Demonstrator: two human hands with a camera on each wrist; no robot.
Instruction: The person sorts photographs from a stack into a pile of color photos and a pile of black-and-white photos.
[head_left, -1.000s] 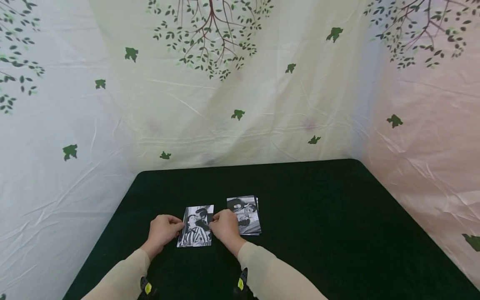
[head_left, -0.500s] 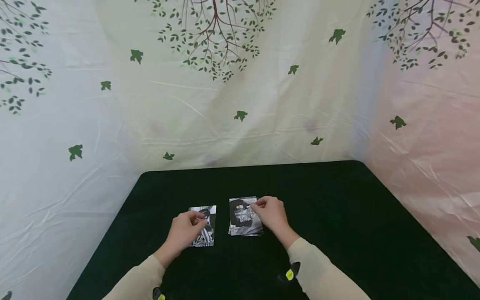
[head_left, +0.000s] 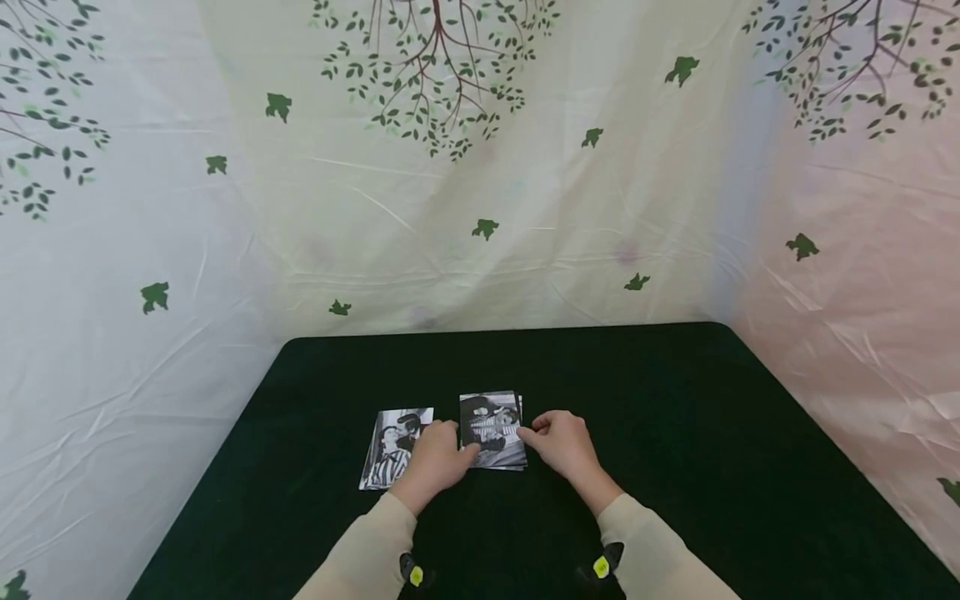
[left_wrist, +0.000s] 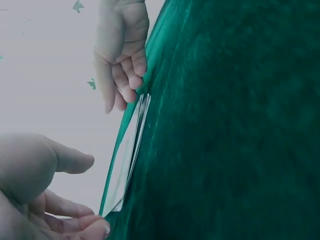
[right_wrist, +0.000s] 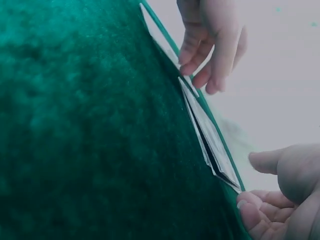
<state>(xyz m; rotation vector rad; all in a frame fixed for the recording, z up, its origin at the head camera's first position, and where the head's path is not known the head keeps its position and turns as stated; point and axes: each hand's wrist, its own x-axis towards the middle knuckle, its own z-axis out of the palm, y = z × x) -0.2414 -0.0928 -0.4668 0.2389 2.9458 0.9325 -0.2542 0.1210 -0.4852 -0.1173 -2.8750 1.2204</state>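
Observation:
Two small stacks of black-and-white photo cards lie side by side on a dark green cloth. My left hand (head_left: 435, 457) is between them, overlapping the right edge of the left stack (head_left: 388, 446) in the head view. Its fingertips are at the left edge of the right stack (head_left: 491, 425). On the other side, my right hand (head_left: 566, 446) has its fingertips at that stack's right edge. Both wrist views show thumb and fingers apart, with the fingers (right_wrist: 250, 205) low beside the cards. Seen edge-on, the right stack (left_wrist: 127, 160) has small gaps between its cards.
The green-covered table (head_left: 637, 383) has rounded far corners. Pale fabric (head_left: 525, 192) printed with branches and green leaves hangs behind it and along both sides. Black straps with yellow marks (head_left: 601, 567) sit on both wrists.
My left hand has left the left stack and moved right to the right stack. My right hand has crossed over to the right stack's far side. The right stack's top cards have shifted slightly.

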